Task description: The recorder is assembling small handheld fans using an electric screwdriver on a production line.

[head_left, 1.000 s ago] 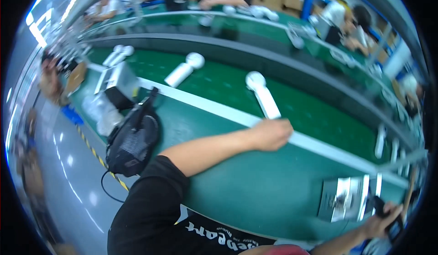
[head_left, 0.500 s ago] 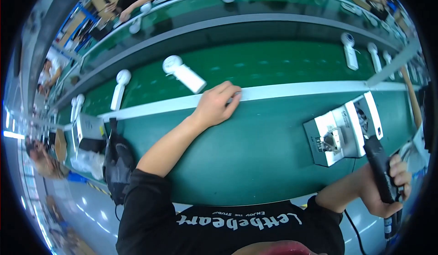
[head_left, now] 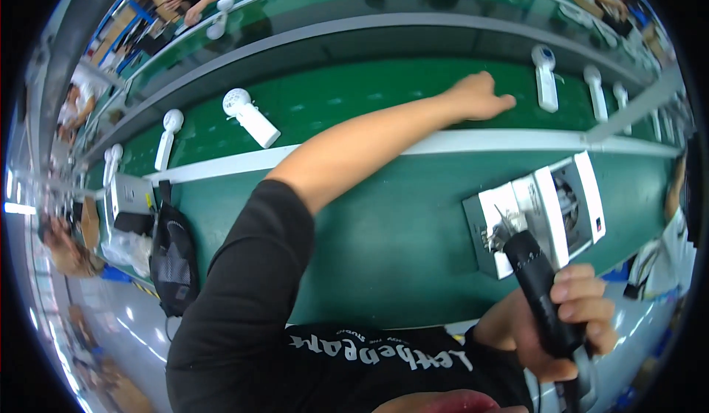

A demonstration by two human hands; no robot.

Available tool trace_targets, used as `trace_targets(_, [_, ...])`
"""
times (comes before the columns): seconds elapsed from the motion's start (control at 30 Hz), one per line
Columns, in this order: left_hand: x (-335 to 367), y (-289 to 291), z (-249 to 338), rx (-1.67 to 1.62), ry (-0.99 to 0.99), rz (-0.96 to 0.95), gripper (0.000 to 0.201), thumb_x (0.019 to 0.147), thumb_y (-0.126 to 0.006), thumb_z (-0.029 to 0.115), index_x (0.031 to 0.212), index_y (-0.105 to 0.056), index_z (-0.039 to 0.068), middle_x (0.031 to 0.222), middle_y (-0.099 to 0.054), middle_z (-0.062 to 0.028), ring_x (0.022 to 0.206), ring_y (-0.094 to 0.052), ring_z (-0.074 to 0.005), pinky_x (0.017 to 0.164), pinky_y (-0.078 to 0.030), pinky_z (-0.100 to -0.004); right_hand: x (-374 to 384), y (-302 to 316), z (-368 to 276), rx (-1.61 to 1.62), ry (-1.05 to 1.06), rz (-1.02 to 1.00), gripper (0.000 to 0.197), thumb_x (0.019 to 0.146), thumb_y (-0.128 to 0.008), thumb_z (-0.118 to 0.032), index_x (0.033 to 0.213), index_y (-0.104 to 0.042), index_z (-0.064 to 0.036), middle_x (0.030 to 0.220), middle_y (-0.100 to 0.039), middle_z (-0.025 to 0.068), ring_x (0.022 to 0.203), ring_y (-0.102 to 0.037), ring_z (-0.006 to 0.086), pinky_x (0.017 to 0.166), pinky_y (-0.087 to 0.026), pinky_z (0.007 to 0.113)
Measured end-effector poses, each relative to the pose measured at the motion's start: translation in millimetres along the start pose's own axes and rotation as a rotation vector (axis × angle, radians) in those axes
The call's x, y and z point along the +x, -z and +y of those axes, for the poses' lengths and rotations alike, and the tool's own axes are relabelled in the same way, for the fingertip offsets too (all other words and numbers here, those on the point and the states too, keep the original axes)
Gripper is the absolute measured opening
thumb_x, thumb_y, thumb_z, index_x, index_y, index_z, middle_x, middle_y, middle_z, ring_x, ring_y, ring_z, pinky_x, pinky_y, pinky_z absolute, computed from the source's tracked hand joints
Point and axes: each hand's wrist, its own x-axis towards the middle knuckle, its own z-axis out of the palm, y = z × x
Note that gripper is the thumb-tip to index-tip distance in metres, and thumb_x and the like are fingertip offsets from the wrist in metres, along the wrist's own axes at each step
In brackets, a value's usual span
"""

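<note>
My left hand (head_left: 478,97) reaches over the green conveyor belt, holding nothing, its thumb apart from its partly curled fingers. The closest thing to it is a white handheld fan (head_left: 546,88) with a round head and a straight handle, lying a little to its right and not touched. In my right hand (head_left: 569,321) is a black electric screwdriver (head_left: 538,284), gripped around its body. Its thin tip points up and left, over a white boxy fixture (head_left: 543,206) with metal parts on its left side. Whether the tip touches the fixture I cannot tell.
More white fans lie along the belt, one (head_left: 251,118) left of centre. A pale rail (head_left: 458,142) divides the belt from my green worktable (head_left: 384,265). A black mesh bag (head_left: 174,254) and a white box (head_left: 131,197) stand at left. Other people work beyond the belt.
My left hand has moved from the rail out over the belt, to the right. The screwdriver in my right hand has swung left, bringing its tip over the fixture.
</note>
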Motion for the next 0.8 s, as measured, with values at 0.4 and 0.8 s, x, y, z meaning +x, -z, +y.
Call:
trace_targets(0.4, [93, -53, 78, 0.081, 0.258, 0.123, 0.094, 0.073, -0.067, 0.066, 0.127, -0.050, -0.008, 0.132, -0.050, -0.0205, 0.125, -0.043, -0.0333, 0.101, -0.039, -0.0396, -2, 5, -14, -0.102, -0.108, 0.104, 0.031, 0.092, -0.054, -0.025, 0.108, -0.039, -0.0032, 0.070, -0.047, 0.0154, 0.056, -0.051, 0.0292, 0.050, -0.046, 0.042])
trace_targets(0.8, [160, -77, 35, 0.070, 0.402, 0.337, 0.058, 0.070, -0.076, 0.029, 0.117, -0.057, 0.002, 0.121, -0.058, -0.0149, 0.112, -0.055, -0.0300, 0.088, -0.048, -0.0407, -2, 4, -2, 0.010, -0.216, 0.054, 0.040, 0.097, -0.053, -0.041, 0.106, -0.040, -0.0048, 0.071, -0.049, 0.0146, 0.058, -0.054, 0.0284, 0.052, -0.049, 0.043])
